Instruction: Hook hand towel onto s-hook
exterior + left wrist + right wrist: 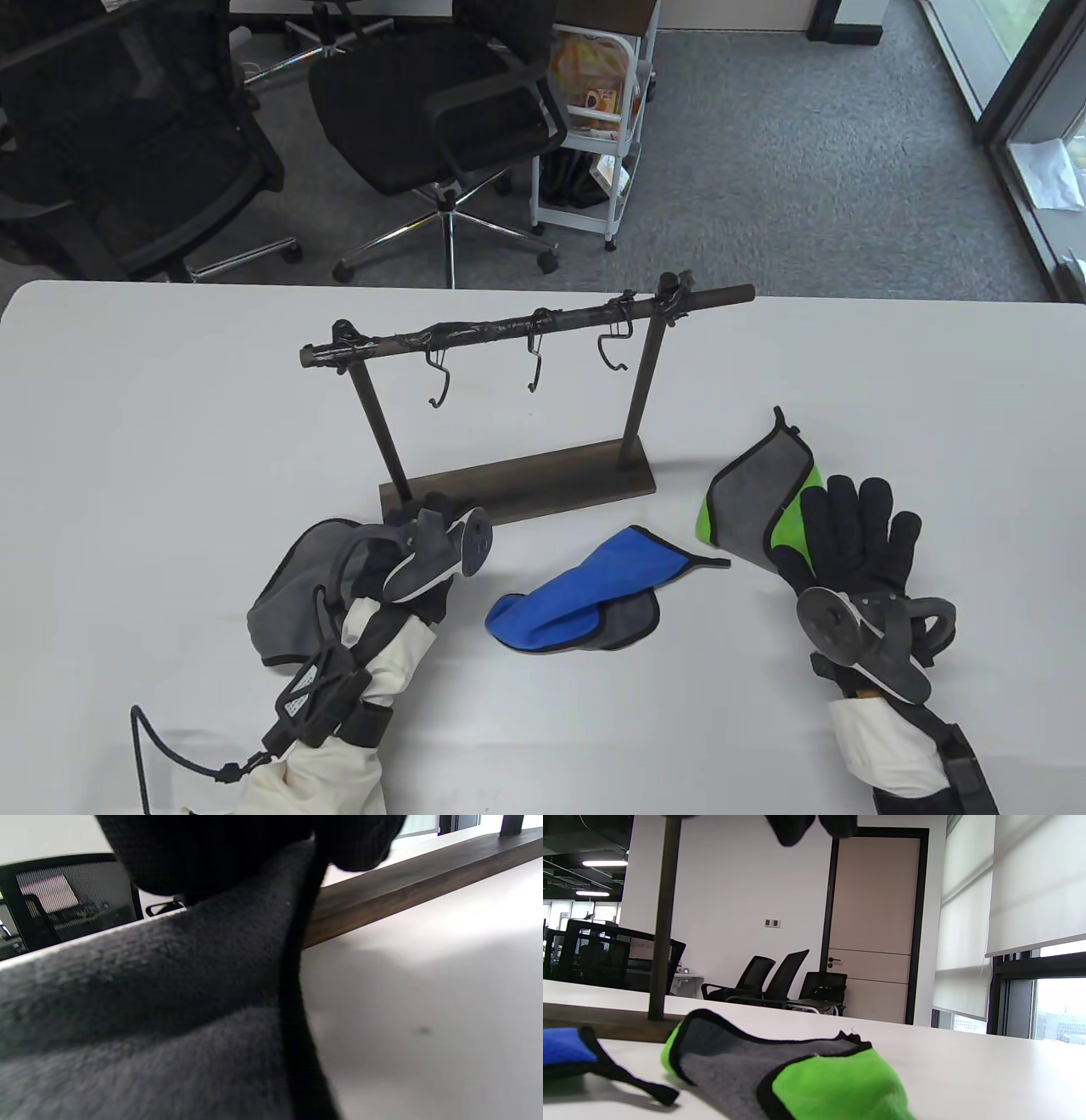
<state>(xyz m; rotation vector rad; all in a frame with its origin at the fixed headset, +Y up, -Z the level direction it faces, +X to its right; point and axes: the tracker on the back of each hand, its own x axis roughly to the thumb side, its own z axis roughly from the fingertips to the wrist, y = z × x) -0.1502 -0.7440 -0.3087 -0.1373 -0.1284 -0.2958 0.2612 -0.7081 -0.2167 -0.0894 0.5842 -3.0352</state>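
A dark rack [509,328] with three S-hooks [534,358] stands mid-table on a wooden base [543,486]. My left hand [424,519] is in front of the base's left end and pinches the black-trimmed edge of a grey towel [293,586]; in the left wrist view the fingers [220,853] hold that towel [148,1005] up off the table. My right hand [857,522] lies open with its fingers spread, over the near edge of a green-and-grey towel [755,501], which lies flat in the right wrist view [835,1086]. A blue towel [585,594] lies between the hands.
The rack's base [403,882] runs right behind the left hand. The rack's right post [664,921] stands left of the green towel. Office chairs [441,119] and a white cart [594,127] are on the floor beyond the table's far edge.
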